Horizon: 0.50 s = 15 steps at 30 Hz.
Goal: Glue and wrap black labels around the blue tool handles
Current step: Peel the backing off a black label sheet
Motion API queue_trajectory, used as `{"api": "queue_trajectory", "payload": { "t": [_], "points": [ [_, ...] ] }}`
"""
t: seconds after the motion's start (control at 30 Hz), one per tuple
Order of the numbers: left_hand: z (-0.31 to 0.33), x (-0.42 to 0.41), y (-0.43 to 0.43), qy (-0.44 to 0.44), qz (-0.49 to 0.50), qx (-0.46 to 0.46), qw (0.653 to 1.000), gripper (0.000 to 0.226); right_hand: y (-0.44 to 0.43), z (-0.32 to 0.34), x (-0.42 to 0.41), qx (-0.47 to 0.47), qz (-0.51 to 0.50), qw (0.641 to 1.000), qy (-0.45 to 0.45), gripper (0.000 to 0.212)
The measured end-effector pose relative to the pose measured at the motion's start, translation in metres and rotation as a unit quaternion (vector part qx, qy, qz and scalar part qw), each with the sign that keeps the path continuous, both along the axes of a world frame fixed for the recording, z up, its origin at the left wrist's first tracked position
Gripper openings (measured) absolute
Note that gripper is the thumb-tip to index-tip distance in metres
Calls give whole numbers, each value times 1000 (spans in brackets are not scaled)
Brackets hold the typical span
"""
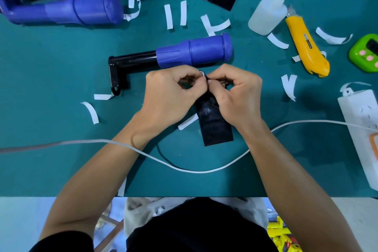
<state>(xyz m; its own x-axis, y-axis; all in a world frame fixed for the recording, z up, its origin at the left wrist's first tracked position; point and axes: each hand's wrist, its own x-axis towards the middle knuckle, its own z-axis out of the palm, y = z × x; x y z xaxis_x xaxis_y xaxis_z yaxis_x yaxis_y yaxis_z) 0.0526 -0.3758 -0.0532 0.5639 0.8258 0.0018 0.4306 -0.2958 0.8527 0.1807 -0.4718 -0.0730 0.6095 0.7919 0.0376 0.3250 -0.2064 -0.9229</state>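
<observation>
Hands: my left hand [169, 96] and right hand [237, 96] pinch the far end of the black label [214, 127].
To do: blue tool handle [196, 51] just beyond, unwrapped.

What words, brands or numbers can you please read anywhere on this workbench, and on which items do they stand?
No text is legible.
yellow utility knife: small printed label, too blurred to read.
green timer: dark display at the frame edge, no digits readable.
</observation>
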Motion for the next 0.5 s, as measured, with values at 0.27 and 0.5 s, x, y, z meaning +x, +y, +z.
{"api": "queue_trajectory", "payload": {
  "t": [0.27, 0.5],
  "points": [
    [5, 0, 7, -11, -11, -61, 998, 17, -2, -2, 0, -2, 7, 1000, -26, 13],
    [1, -2, 6, -12, 1, -47, 999, 9, -2, -4, -2, 5, 8, 999, -35, 14]
  ]
}}
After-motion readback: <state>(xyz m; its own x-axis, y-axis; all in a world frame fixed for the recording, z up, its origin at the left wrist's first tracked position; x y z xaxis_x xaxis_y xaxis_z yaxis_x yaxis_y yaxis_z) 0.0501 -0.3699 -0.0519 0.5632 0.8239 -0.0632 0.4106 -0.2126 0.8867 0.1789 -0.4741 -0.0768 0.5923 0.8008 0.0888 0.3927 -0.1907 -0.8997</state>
